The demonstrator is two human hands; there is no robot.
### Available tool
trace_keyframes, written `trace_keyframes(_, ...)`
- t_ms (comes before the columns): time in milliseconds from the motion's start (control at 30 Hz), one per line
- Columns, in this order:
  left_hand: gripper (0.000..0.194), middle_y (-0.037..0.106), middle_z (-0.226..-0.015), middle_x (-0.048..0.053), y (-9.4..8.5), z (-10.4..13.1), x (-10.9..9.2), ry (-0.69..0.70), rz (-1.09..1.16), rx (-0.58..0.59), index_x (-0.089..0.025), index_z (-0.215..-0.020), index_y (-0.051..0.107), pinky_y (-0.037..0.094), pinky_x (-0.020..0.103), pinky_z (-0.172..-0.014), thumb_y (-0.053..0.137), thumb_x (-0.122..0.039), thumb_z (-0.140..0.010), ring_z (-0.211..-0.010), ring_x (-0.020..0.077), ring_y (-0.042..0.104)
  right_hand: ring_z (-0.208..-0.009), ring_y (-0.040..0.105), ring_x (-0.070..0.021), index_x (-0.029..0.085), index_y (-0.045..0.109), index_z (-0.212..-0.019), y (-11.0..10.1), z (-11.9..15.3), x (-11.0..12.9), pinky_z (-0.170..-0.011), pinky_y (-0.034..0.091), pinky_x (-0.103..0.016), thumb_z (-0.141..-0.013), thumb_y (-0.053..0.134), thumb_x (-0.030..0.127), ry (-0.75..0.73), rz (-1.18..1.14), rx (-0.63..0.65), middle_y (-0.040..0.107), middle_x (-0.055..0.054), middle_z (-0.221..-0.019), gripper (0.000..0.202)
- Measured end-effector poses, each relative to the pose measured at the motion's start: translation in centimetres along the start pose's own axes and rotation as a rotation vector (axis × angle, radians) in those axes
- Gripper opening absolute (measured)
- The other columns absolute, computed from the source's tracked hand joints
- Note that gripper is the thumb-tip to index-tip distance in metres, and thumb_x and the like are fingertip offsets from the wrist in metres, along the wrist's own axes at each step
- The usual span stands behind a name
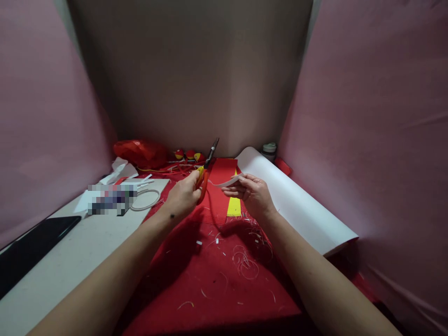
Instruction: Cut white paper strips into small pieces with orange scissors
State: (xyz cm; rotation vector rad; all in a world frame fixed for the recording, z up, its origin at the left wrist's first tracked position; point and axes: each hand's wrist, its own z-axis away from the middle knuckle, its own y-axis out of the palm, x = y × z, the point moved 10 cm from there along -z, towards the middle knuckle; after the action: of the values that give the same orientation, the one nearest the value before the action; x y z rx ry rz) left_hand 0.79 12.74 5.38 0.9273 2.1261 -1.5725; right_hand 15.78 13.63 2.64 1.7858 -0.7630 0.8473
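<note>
My left hand (pixel 185 190) is closed round the orange and yellow handles of a pair of scissors (pixel 203 184), whose dark blades point up and away from me. Between the thumb and fingers of my right hand (pixel 250 189) is a thin white strip (pixel 227 182), its free end reaching left toward the scissors. Below both hands lies a red ribbed sheet (pixel 220 200), with a yellow sheet (pixel 234 206) showing from under its right side.
A large white roll (pixel 290 200) lies on the right. White thread scraps (pixel 247 263) litter the red cloth (pixel 210 298). On the left are a pale board (pixel 105 247), a coiled white cable (pixel 145 199) and a black flat device (pixel 38 249). Behind sit a red bag (pixel 142 153) and small red-yellow balls (pixel 190 155).
</note>
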Motion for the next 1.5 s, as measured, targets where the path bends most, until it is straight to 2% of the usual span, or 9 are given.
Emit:
trace_keyframes(133,0.029,0.045,-0.054,-0.007,2.3,-0.3,-0.5,-0.019,0.546,0.12,-0.016,-0.092,0.051,0.032,0.02,-0.043,0.056,-0.021,-0.064,-0.042,0.0071,0.039,-0.062,0.067,-0.0197,0.014,0.054,-0.069,0.2,0.1,0.0,-0.063,0.055,-0.032,-0.07,0.054,0.015,0.016,-0.037,0.008,0.067,-0.005,-0.06,0.002)
trace_keyframes(233,0.029,0.048,-0.054,-0.007,3.2,-0.5,-0.4,-0.068,0.662,0.16,-0.015,-0.086,0.05,0.032,0.02,-0.04,0.062,-0.02,-0.06,-0.041,0.0064,0.042,-0.062,0.067,-0.0196,0.015,0.054,-0.07,-0.1,0.0,0.1,-0.062,0.055,-0.032,-0.07,0.054,0.015,0.017,-0.033,-0.015,0.066,-0.004,-0.059,0.001)
trace_keyframes(333,0.032,0.052,-0.055,-0.006,2.8,-0.6,0.4,-0.092,0.657,0.163,-0.014,-0.086,0.05,0.033,0.019,-0.039,0.067,-0.022,-0.06,-0.04,0.0065,0.044,-0.062,0.067,-0.0201,0.015,0.053,-0.07,-1.0,-0.2,0.5,-0.061,0.055,-0.031,-0.07,0.054,0.015,-0.007,-0.03,-0.082,0.065,-0.004,-0.059,0.001)
trace_keyframes(600,0.032,0.054,-0.057,-0.004,-0.8,-0.6,1.4,-0.095,0.593,0.041,-0.013,-0.082,0.054,0.034,0.019,-0.04,0.072,-0.024,-0.058,-0.04,0.0052,0.045,-0.058,0.066,-0.0178,0.015,0.056,-0.075,-4.1,-0.5,2.2,-0.057,0.053,-0.03,-0.072,0.052,0.017,-0.138,-0.03,-0.254,0.064,-0.002,-0.059,0.006)
trace_keyframes(733,0.031,0.054,-0.058,-0.004,-0.8,-0.4,0.8,-0.085,0.608,0.021,-0.014,-0.084,0.053,0.034,0.018,-0.038,0.07,-0.023,-0.059,-0.041,0.0055,0.046,-0.059,0.066,-0.0189,0.015,0.057,-0.082,-2.7,-0.4,1.0,-0.057,0.053,-0.032,-0.071,0.055,0.02,-0.078,-0.015,-0.174,0.065,-0.003,-0.064,0.013)
trace_keyframes(867,0.03,0.052,-0.055,-0.005,-0.1,-0.1,0.4,-0.088,0.618,0.024,-0.014,-0.083,0.053,0.033,0.017,-0.036,0.068,-0.02,-0.059,-0.039,0.0053,0.045,-0.056,0.065,-0.0182,0.012,0.059,-0.075,-0.6,0.1,-1.2,-0.056,0.054,-0.031,-0.068,0.061,0.02,0.014,0.057,-0.072,0.067,-0.006,-0.07,0.012)
trace_keyframes(1000,0.03,0.053,-0.054,-0.006,0.5,0.1,0.0,-0.086,0.638,0.054,-0.014,-0.083,0.051,0.034,0.017,-0.036,0.068,-0.019,-0.059,-0.039,0.0052,0.044,-0.054,0.064,-0.0167,0.011,0.059,-0.07,-0.4,0.3,-2.0,-0.056,0.054,-0.031,-0.068,0.062,0.022,0.043,0.098,-0.072,0.067,-0.007,-0.067,0.011)
trace_keyframes(1133,0.03,0.053,-0.055,-0.005,-0.1,-0.3,0.8,-0.109,0.63,0.045,-0.014,-0.081,0.051,0.036,0.018,-0.037,0.068,-0.015,-0.057,-0.039,0.0053,0.045,-0.053,0.064,-0.0163,0.012,0.057,-0.068,-2.0,-0.1,-0.9,-0.053,0.053,-0.03,-0.068,0.06,0.019,-0.006,0.073,-0.154,0.067,-0.006,-0.064,0.007)
trace_keyframes(1500,0.029,0.054,-0.054,-0.004,-5.2,-1.5,4.8,-0.128,0.46,-0.119,-0.014,-0.077,0.057,0.033,0.018,-0.038,0.072,-0.018,-0.052,-0.04,0.006,0.044,-0.051,0.063,-0.0158,0.015,0.052,-0.067,-6.5,-0.7,3.0,-0.048,0.05,-0.027,-0.068,0.052,0.013,-0.184,-0.006,-0.377,0.063,-0.002,-0.056,0.003)
